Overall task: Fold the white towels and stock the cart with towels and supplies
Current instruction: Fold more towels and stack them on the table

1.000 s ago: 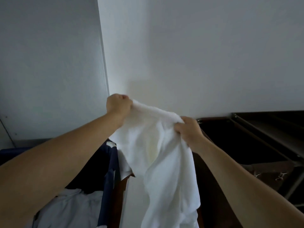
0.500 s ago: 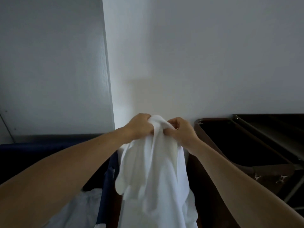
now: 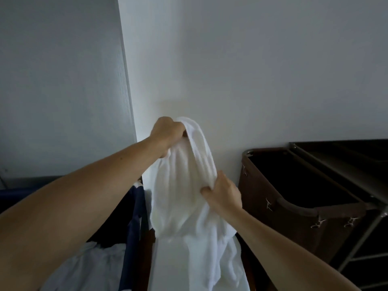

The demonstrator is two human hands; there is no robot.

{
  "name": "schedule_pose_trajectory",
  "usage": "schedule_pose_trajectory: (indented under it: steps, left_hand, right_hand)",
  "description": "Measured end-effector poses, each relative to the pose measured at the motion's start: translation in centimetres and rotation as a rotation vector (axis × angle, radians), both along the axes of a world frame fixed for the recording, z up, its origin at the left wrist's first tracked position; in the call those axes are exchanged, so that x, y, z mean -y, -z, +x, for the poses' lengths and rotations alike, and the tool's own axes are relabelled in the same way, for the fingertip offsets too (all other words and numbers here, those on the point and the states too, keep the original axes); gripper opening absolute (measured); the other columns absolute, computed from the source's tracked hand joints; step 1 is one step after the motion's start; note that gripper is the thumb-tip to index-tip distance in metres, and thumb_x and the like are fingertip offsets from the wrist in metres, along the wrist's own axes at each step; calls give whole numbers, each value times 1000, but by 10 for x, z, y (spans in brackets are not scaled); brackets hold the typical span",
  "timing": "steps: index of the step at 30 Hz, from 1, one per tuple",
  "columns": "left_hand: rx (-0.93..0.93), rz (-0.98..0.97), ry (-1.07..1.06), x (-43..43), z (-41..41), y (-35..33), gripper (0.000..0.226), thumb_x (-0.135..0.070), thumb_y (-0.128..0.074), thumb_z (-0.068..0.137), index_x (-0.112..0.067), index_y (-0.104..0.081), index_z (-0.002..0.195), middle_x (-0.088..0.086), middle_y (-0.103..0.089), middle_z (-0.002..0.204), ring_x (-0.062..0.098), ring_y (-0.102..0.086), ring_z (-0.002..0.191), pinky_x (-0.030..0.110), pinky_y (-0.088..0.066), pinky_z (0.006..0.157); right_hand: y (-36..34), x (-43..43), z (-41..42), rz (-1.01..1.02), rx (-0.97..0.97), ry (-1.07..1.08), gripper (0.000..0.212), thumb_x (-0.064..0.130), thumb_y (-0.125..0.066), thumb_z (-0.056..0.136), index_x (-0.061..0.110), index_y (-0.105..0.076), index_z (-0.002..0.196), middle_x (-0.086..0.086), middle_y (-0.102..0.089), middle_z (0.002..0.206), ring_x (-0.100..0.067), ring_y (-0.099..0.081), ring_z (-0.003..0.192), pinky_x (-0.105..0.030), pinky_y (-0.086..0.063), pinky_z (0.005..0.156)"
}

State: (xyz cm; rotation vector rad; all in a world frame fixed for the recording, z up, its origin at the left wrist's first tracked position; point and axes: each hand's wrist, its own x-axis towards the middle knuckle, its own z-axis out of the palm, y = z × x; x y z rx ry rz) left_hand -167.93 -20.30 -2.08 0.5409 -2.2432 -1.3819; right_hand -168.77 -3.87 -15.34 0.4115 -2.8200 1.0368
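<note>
Both fists grip the white towel (image 3: 184, 185): left hand (image 3: 168, 133) high, right hand (image 3: 223, 193) lower.

A navy bin (image 3: 134, 225) holds crumpled white linen (image 3: 90, 267); a brown bag (image 3: 264, 198) hangs on the cart frame (image 3: 336, 166)

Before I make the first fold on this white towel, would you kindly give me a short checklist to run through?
1. Left hand grip on the top of the white terry towel: ok, fingers curled round the bunched cloth.
2. Right hand grip lower on the towel's edge: ok, it pinches the cloth.
3. Towel spread flat between the hands: not ok, it hangs bunched and creased.
4. Towel's lower end off the floor: cannot tell, it runs out of the frame.
5. Dark brown fabric hamper on the right clear of the towel: ok, they stand apart.
6. Flat surface to fold on: cannot tell, none shows.
</note>
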Motion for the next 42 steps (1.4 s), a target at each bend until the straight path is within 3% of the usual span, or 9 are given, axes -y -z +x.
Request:
schedule_pose_trajectory:
  steps: [6,9,14,19,27,32,35,38,42]
  left_hand:
    - [148,-488,-108,50,18,30,13,-22,-62,75,-12,-61,83,4,-62,82,31,-61,81,33,-45,64]
    - [520,-664,146,57,29,55,36,-35,-69,82,-13,-62,110,7,-64,116,30,-61,103,29,-45,76]
    - [573,-568,573,18,39,76,101,-38,-81,80,-23,-16,156,-3,-38,147,19,-41,134,27,-35,108]
    - [382,-661,538,-7,21,91,6,-19,-56,93,-16,-56,87,-3,-55,84,21,-56,87,22,-38,61]
    - [181,-521,340,22,21,56,28,-7,-43,92,-11,-38,65,0,-37,63,17,-32,62,24,-25,50]
    - [681,-573,622,21,38,74,16,-21,-64,88,-16,-54,100,-1,-60,101,13,-55,84,23,-45,69]
    - [553,-487,708,0,31,86,44,-27,-73,81,-24,-51,119,-4,-61,112,14,-60,98,30,-51,85]
    - [387,-547,666,-16,23,90,8,-15,-61,84,-18,-55,89,-3,-58,86,17,-56,78,29,-43,68]
    - [230,-235,570,-11,21,81,26,-1,-47,78,-17,-42,58,-2,-40,58,13,-34,53,26,-26,51]
  right_hand:
    - [-26,-39,-33,108,-177,23,11,20,-55,87,17,-47,80,0,-56,78,-32,-60,84,-33,-43,67]
    - [-37,-40,-38,70,-222,-71,16,16,-56,84,17,-47,71,4,-52,64,-30,-56,72,-31,-36,60]
    - [-44,-22,-28,75,-192,-299,19,22,-67,81,24,-69,99,5,-71,89,-18,-64,86,-27,-44,71]
    - [-29,-14,-25,179,-267,-304,22,26,-64,80,26,-60,103,4,-70,93,-23,-63,91,-28,-35,75]
    - [-15,-40,-45,342,-84,-135,17,32,-63,83,24,-49,89,5,-57,82,-28,-65,91,-31,-41,70]
    - [-43,-32,-41,256,-128,-238,10,25,-67,81,25,-61,90,5,-67,87,-22,-64,89,-30,-47,71]
    - [-47,-14,-32,290,-160,-322,13,26,-65,81,34,-58,90,9,-69,94,-17,-63,92,-28,-44,74]
    - [-39,-12,-33,313,-203,-315,20,27,-64,79,31,-50,93,5,-67,95,-20,-60,95,-28,-33,77]
    - [-21,-31,-36,321,-167,-247,27,27,-66,77,24,-46,96,-2,-66,97,-33,-61,97,-35,-41,78]
